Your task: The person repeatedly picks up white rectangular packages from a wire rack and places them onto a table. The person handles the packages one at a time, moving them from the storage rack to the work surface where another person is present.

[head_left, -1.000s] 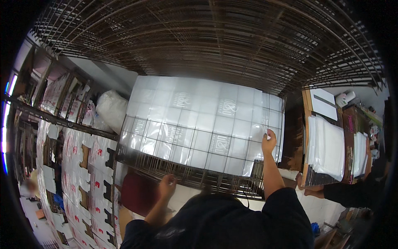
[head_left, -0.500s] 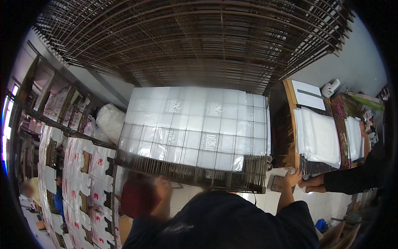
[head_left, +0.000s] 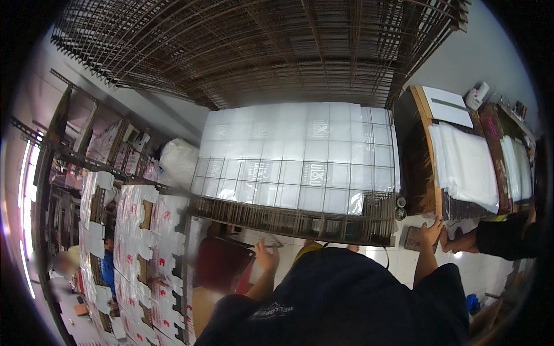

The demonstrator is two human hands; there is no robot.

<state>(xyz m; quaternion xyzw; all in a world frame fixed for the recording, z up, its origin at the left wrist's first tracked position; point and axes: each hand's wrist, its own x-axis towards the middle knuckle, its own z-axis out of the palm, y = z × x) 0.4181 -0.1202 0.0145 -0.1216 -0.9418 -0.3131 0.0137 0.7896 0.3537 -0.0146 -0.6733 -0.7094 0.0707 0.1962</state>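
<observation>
Pale floor tiles (head_left: 407, 262) lie below the person's left hand (head_left: 266, 255), half-curled and apparently empty; the right hand (head_left: 430, 232) is at the wooden table's (head_left: 437, 202) near corner, its hold unclear; stacked translucent plastic sheets (head_left: 466, 170) cover that tabletop. Ahead, a wire rack (head_left: 277, 222) holds printed plastic sheets (head_left: 294, 150), spread flat presumably to protect their prints; a bulging white sack (head_left: 180, 162) hides its contents.

Sheets (head_left: 291, 174) on (perhaps under) wire rack (head_left: 288, 224), left of table (head_left: 461, 211)
</observation>
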